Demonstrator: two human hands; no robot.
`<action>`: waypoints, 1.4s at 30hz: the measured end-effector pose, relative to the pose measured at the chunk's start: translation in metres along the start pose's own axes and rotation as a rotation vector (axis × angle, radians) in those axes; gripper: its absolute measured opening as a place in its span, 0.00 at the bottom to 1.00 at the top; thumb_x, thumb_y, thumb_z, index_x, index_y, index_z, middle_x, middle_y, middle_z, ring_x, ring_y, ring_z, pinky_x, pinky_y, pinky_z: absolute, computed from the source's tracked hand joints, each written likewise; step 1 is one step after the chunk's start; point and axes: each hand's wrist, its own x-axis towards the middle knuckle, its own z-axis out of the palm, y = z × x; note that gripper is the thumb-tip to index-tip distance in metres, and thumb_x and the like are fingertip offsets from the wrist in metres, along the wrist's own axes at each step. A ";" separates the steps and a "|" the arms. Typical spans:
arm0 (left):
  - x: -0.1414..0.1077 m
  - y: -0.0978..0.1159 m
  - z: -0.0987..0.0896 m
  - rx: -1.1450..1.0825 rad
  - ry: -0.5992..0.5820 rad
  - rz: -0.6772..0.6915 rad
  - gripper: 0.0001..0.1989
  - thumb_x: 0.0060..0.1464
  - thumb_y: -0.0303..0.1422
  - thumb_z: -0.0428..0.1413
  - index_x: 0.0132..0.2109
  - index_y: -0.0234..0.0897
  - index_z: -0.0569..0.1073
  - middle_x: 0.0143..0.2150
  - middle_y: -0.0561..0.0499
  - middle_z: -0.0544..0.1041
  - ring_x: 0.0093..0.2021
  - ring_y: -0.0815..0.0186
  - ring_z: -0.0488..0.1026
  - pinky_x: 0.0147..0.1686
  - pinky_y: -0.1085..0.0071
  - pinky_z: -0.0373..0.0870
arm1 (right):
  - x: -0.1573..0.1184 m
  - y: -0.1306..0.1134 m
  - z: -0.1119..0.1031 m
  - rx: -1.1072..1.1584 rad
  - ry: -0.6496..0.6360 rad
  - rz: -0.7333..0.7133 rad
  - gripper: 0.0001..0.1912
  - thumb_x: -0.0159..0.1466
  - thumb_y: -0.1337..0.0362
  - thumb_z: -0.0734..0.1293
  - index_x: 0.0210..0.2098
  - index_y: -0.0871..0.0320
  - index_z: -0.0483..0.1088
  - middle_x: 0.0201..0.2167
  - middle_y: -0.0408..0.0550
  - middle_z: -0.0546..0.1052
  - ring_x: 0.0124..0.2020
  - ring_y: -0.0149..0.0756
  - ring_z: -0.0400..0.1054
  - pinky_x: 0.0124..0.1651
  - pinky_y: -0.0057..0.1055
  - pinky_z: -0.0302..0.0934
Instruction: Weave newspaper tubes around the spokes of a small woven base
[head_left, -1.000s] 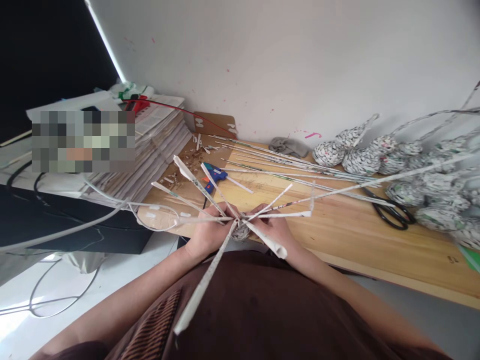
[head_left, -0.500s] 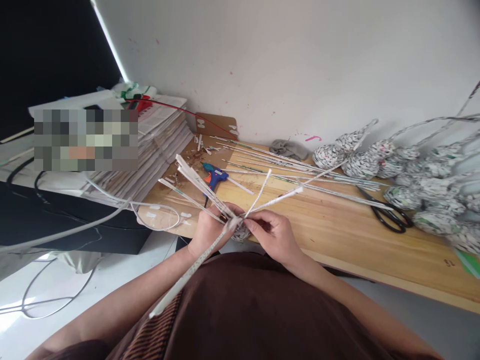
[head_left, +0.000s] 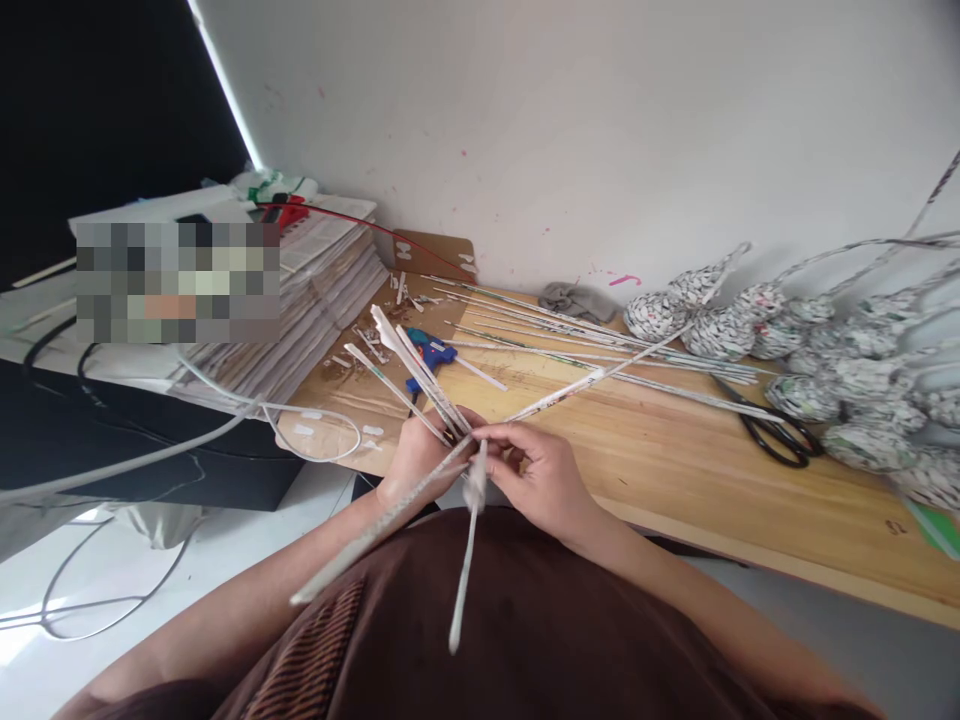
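Rolled paper strips (head_left: pixel 424 365) fan out from a small woven paper piece (head_left: pixel 474 490), which is blurred and partly covered by the fingers. My left hand (head_left: pixel 420 455) is wrapped round the base of the strips. My right hand (head_left: pixel 536 475) pinches at the same junction, its thumb and forefinger closed on a strip. One strip (head_left: pixel 375 525) slants down to the left over my left forearm. Another (head_left: pixel 463 585) hangs down in front of the brown apron (head_left: pixel 570 620). A further one (head_left: pixel 555 398) points up and to the right.
A blue glue gun (head_left: pixel 431 352) lies beyond my hands. More strips (head_left: pixel 622 355), black scissors (head_left: pixel 776 430) and several woven paper gourd shapes (head_left: pixel 720 325) are on the wooden table (head_left: pixel 675 470). Stacked newspapers (head_left: pixel 330 290) and looped cables (head_left: pixel 315 408) are at the left.
The short strip that pointed up and right now hangs down toward the apron. My right hand has shifted slightly left over the junction. The left-hand bundle stands a little further right.
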 end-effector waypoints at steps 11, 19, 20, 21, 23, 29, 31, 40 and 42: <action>-0.004 0.015 -0.001 0.028 0.001 0.028 0.07 0.53 0.25 0.54 0.34 0.37 0.78 0.31 0.51 0.81 0.32 0.66 0.78 0.35 0.73 0.74 | 0.006 0.022 0.000 0.387 0.130 0.328 0.14 0.61 0.52 0.71 0.36 0.57 0.72 0.27 0.47 0.79 0.27 0.35 0.75 0.31 0.31 0.73; -0.001 0.028 -0.018 0.179 -0.225 0.257 0.07 0.58 0.29 0.56 0.36 0.37 0.79 0.36 0.46 0.81 0.38 0.62 0.78 0.42 0.68 0.73 | 0.011 0.024 -0.004 0.529 0.134 0.444 0.18 0.53 0.52 0.77 0.32 0.58 0.72 0.23 0.43 0.78 0.22 0.32 0.73 0.26 0.29 0.70; 0.000 0.030 -0.021 0.204 -0.278 0.292 0.07 0.59 0.29 0.55 0.37 0.38 0.79 0.37 0.46 0.81 0.39 0.62 0.78 0.43 0.68 0.73 | 0.012 0.024 -0.004 0.535 0.145 0.443 0.18 0.52 0.52 0.77 0.31 0.58 0.73 0.22 0.43 0.78 0.22 0.33 0.73 0.26 0.29 0.70; 0.002 0.032 -0.024 0.226 -0.327 0.328 0.08 0.59 0.29 0.54 0.37 0.38 0.79 0.38 0.46 0.81 0.40 0.62 0.78 0.44 0.68 0.72 | 0.012 0.024 -0.004 0.540 0.152 0.453 0.18 0.51 0.52 0.78 0.30 0.58 0.73 0.22 0.43 0.78 0.23 0.34 0.74 0.26 0.30 0.71; 0.005 0.033 -0.028 0.268 -0.410 0.392 0.08 0.59 0.28 0.54 0.38 0.38 0.78 0.38 0.46 0.81 0.40 0.62 0.77 0.44 0.69 0.72 | 0.014 0.024 -0.005 0.568 0.149 0.501 0.19 0.49 0.52 0.79 0.30 0.57 0.73 0.22 0.43 0.78 0.23 0.35 0.75 0.26 0.30 0.71; 0.008 0.035 -0.034 0.294 -0.510 0.485 0.08 0.59 0.29 0.54 0.39 0.38 0.80 0.41 0.46 0.80 0.41 0.64 0.77 0.44 0.72 0.70 | 0.016 0.018 -0.009 0.623 0.024 0.558 0.20 0.50 0.52 0.79 0.34 0.60 0.75 0.24 0.45 0.79 0.24 0.32 0.74 0.26 0.26 0.69; 0.007 0.036 -0.035 0.307 -0.545 0.484 0.10 0.60 0.30 0.53 0.39 0.38 0.80 0.40 0.46 0.80 0.41 0.64 0.76 0.43 0.73 0.69 | 0.016 0.012 -0.010 0.583 0.022 0.517 0.20 0.52 0.51 0.78 0.34 0.60 0.76 0.24 0.44 0.79 0.24 0.31 0.74 0.27 0.26 0.70; -0.008 0.044 -0.026 0.354 -0.327 0.259 0.06 0.60 0.30 0.52 0.37 0.38 0.74 0.32 0.50 0.77 0.32 0.65 0.75 0.34 0.73 0.69 | 0.009 -0.004 -0.014 0.486 -0.018 0.473 0.22 0.58 0.44 0.72 0.34 0.59 0.75 0.27 0.47 0.80 0.28 0.35 0.77 0.33 0.30 0.72; -0.010 0.044 -0.023 0.274 -0.301 0.193 0.05 0.59 0.30 0.53 0.38 0.38 0.74 0.32 0.51 0.78 0.32 0.66 0.75 0.34 0.73 0.69 | 0.008 -0.005 -0.014 0.478 -0.033 0.449 0.23 0.59 0.43 0.71 0.34 0.59 0.75 0.27 0.47 0.80 0.29 0.34 0.77 0.34 0.29 0.73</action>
